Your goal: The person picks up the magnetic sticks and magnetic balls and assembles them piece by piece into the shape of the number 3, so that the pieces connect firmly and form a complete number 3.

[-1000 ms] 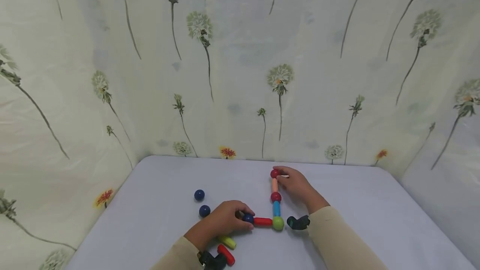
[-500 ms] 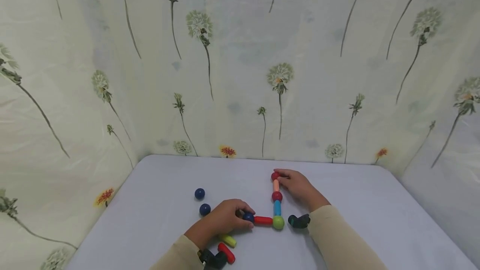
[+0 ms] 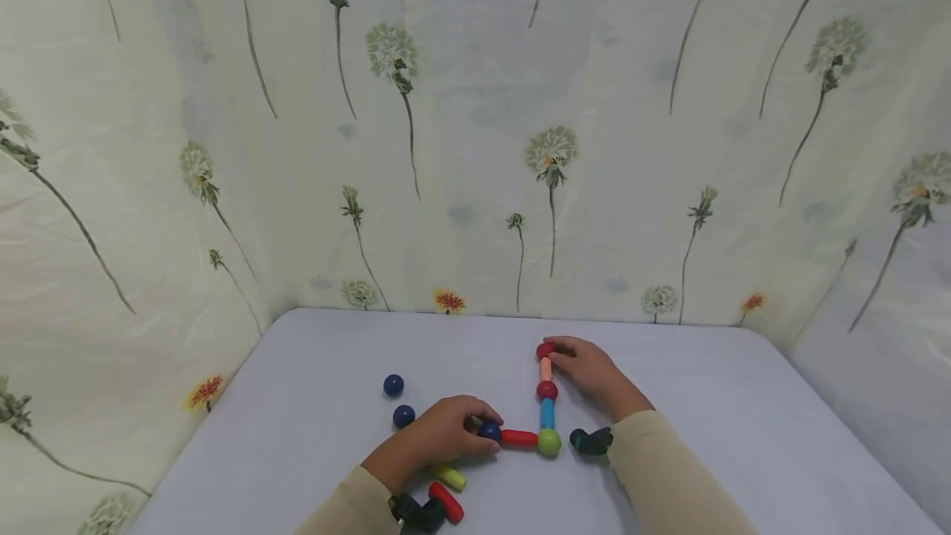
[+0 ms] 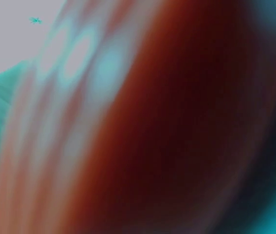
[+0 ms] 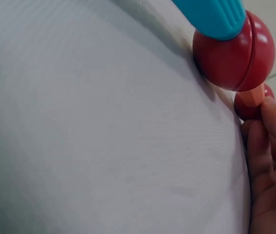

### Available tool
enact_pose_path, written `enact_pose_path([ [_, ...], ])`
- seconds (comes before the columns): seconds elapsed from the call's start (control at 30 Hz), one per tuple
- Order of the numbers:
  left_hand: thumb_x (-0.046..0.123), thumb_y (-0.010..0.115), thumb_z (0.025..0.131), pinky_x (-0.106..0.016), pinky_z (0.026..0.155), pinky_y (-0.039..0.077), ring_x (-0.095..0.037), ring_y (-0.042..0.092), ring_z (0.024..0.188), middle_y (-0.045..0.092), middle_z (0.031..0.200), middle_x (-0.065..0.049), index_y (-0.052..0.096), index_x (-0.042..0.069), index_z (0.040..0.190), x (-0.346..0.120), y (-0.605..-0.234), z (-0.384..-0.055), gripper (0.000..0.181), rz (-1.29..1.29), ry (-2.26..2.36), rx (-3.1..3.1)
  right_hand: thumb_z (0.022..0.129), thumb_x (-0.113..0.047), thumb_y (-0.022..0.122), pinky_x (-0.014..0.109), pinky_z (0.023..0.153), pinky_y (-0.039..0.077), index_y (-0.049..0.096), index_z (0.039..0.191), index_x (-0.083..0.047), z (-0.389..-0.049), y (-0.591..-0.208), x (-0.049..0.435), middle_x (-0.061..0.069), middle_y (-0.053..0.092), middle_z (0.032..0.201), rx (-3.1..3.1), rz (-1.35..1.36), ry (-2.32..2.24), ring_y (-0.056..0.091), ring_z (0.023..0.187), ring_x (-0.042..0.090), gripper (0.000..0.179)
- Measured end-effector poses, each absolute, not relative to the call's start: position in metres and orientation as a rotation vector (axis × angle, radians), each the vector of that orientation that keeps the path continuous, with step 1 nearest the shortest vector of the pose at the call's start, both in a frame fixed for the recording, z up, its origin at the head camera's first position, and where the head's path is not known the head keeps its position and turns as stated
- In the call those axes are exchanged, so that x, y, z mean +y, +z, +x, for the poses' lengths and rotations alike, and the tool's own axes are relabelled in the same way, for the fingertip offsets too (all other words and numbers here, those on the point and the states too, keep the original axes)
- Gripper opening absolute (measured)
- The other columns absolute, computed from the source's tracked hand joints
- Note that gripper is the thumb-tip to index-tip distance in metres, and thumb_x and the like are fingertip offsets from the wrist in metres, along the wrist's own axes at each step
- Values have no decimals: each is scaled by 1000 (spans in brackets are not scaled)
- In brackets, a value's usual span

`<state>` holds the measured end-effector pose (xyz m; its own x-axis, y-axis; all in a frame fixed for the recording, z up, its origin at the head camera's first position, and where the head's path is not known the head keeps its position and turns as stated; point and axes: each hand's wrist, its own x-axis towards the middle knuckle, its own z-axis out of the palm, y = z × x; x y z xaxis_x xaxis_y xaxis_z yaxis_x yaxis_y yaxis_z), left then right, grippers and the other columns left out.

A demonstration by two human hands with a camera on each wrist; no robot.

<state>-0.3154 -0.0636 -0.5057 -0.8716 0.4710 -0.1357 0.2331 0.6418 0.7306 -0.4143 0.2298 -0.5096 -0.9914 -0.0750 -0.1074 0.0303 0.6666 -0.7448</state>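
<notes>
An L-shaped chain of balls and short rods lies on the white table. At its corner is a green ball (image 3: pixel 549 442), joined to a red rod (image 3: pixel 519 438) leading left and a blue rod (image 3: pixel 547 414) leading away. Beyond the blue rod come a red ball (image 3: pixel 546 390), a peach rod (image 3: pixel 546 369) and a far red ball (image 3: pixel 545 351). My left hand (image 3: pixel 444 429) pinches the dark blue ball (image 3: pixel 489 432) at the red rod's left end. With thumb and fingers, my right hand (image 3: pixel 592 370) grips the far red ball. The left wrist view is mostly blur.
Two loose dark blue balls, one farther back (image 3: pixel 394 385) and one nearer (image 3: pixel 404 416), lie left of my left hand. A yellow-green rod (image 3: pixel 449 477) and a loose red rod (image 3: pixel 447 503) lie by my left wrist. Flower-patterned cloth (image 3: pixel 461 147) hangs behind the table.
The far red ball and my right hand have shifted slightly toward me, closer to the middle red ball. My left hand keeps its place on the dark blue ball.
</notes>
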Motion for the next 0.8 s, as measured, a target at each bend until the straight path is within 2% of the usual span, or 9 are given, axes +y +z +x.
enact_pose_path([
  [0.17,38,85,89,-35,87,54,-13,58,96,65,108,13,75,33,119,-63,-499,-311,32,546,1054,2550,105,-35,63,62,113,42,59,149,-28,-417,-514,234,9,54,154,2745,-22,-1255,44,145,39,44],
  [0.37,39,84,89,-41,91,55,-15,58,96,65,106,8,74,22,125,-64,-488,-302,41,463,1006,2560,105,-38,64,62,115,40,59,148,-29,-417,-516,235,9,54,154,2727,-51,-1280,42,146,39,44],
  [0.57,39,84,89,-40,88,57,-16,58,92,66,102,4,73,11,126,-68,-483,-292,48,411,922,2601,105,-37,64,61,114,42,60,148,-30,-417,-517,233,8,54,154,2738,-37,-1272,42,146,39,43],
  [0.8,35,84,89,-37,86,56,-15,57,88,64,98,4,74,12,121,-82,-475,-276,40,392,782,2633,105,-40,64,62,115,39,59,149,-29,-416,-514,234,9,53,156,2719,-51,-1288,40,149,40,45],
])
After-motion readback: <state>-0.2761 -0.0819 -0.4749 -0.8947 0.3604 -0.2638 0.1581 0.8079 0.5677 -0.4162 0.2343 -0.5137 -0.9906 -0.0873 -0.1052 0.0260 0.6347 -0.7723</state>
